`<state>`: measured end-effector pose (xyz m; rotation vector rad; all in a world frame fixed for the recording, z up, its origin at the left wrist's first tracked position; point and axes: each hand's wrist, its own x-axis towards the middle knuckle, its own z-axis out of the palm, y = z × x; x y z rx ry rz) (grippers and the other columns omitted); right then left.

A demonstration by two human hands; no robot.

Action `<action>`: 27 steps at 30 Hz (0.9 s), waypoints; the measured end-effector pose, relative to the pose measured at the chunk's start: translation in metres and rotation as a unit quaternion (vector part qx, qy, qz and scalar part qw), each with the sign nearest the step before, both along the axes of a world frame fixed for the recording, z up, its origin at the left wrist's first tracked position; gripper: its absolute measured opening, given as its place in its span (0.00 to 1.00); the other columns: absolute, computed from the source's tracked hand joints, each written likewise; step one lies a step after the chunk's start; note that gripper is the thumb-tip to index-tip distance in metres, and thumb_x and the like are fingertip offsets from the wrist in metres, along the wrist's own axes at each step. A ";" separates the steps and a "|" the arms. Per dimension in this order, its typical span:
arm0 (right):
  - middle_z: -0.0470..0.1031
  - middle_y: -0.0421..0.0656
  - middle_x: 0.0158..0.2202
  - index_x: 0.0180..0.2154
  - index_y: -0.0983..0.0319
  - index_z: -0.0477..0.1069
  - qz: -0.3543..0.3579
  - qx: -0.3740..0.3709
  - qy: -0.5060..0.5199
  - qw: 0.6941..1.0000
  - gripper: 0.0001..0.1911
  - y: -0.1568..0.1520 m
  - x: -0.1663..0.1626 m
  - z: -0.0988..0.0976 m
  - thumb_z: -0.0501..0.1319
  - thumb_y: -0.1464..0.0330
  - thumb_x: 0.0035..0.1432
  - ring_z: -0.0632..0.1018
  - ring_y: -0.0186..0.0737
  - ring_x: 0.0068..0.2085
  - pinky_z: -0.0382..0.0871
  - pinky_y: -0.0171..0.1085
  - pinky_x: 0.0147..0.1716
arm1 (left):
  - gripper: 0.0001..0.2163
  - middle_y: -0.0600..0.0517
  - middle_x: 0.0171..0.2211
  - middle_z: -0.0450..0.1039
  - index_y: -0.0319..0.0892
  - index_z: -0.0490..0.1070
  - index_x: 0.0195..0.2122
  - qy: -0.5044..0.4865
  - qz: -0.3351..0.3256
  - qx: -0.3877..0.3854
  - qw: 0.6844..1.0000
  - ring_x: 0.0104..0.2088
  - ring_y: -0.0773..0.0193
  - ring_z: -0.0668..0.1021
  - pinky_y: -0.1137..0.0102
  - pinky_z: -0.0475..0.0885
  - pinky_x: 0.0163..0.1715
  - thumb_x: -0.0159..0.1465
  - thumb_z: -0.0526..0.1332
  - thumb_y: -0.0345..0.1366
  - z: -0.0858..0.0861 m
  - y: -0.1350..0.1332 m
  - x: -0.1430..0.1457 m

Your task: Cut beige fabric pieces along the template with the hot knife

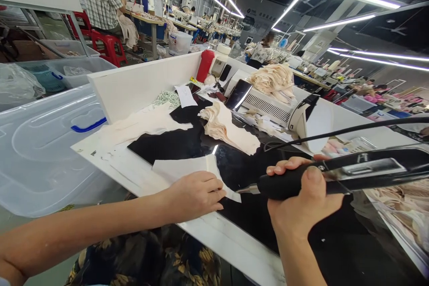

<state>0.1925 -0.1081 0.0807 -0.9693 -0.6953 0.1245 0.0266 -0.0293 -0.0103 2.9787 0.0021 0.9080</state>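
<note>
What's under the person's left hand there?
A thin white sheet with a cream strip shows around the left hand. The hand covers part of it; what lies directly beneath there can't be seen.

From mid-view, a red bottle point(205, 66) stands just before twelve o'clock beside a pale-lidded jar point(218, 66), a phone point(239, 94) between one and two. Green-and-white cord point(167, 98) lies tangled towards ten; farther out, a red stool point(109, 47) (a person in a checked shirt point(97, 4) sits close by). At nine, a clear lidded bin point(36, 143); near eleven, probably sewing machines point(182, 16), small and blurred
</note>
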 end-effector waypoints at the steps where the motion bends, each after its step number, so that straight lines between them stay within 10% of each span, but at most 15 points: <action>1: 0.72 0.32 0.26 0.43 0.56 0.68 0.004 0.002 0.004 1.000 0.17 -0.001 -0.001 0.001 0.69 0.65 0.51 0.71 0.33 0.23 0.72 0.36 0.22 | 0.10 0.46 0.42 0.76 0.36 0.73 0.47 0.000 -0.001 -0.001 1.000 0.44 0.58 0.78 0.63 0.75 0.51 0.73 0.62 0.39 0.000 0.000 0.000; 27: 0.72 0.33 0.26 0.43 0.57 0.68 0.002 -0.008 0.000 1.000 0.18 -0.009 -0.007 -0.003 0.71 0.66 0.51 0.73 0.34 0.24 0.73 0.36 0.22 | 0.09 0.46 0.42 0.77 0.36 0.74 0.48 -0.004 -0.008 0.003 1.000 0.45 0.59 0.78 0.63 0.76 0.52 0.73 0.62 0.37 0.004 0.000 0.000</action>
